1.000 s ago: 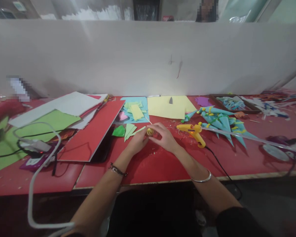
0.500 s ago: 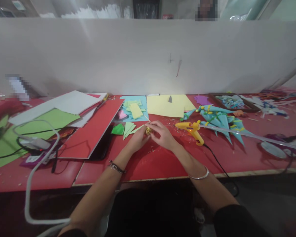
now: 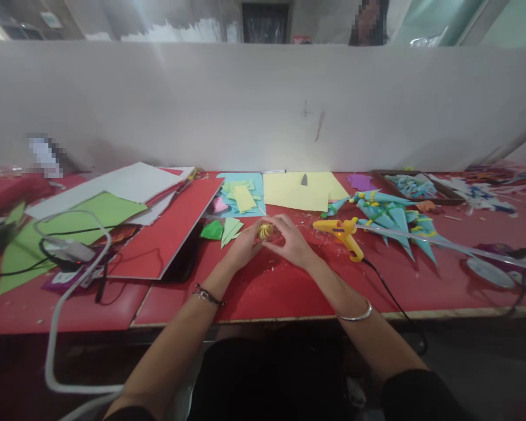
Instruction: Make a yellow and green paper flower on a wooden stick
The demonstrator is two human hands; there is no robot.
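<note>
A small rounded piece with yellow and dark stripes (image 3: 265, 231) is between my hands above the red tabletop; its exact kind is not clear. My left hand (image 3: 244, 244) curls around its left side. From the right, my right hand (image 3: 294, 241) arches over with fingers bent, thumb and fingertips near the piece. Left of my hands lie pale green paper triangles (image 3: 231, 229) and a green lump (image 3: 211, 230) in what looks like film. To the right rests a yellow hot glue gun (image 3: 342, 233) with a long clear glue stick (image 3: 425, 237) behind it.
Blue paper cones with yellow and green trim (image 3: 390, 219) lie at right, before a brown tray (image 3: 442, 196) of scraps. Yellow sheets (image 3: 293, 193) and blue paper (image 3: 254, 182) lie behind my hands. Red board (image 3: 170, 234), green paper (image 3: 109, 204), cables and a white tube (image 3: 55, 339) occupy the left.
My right fingers have shifted and arched, so more of the striped piece shows between my hands. The whole view has moved slightly.
</note>
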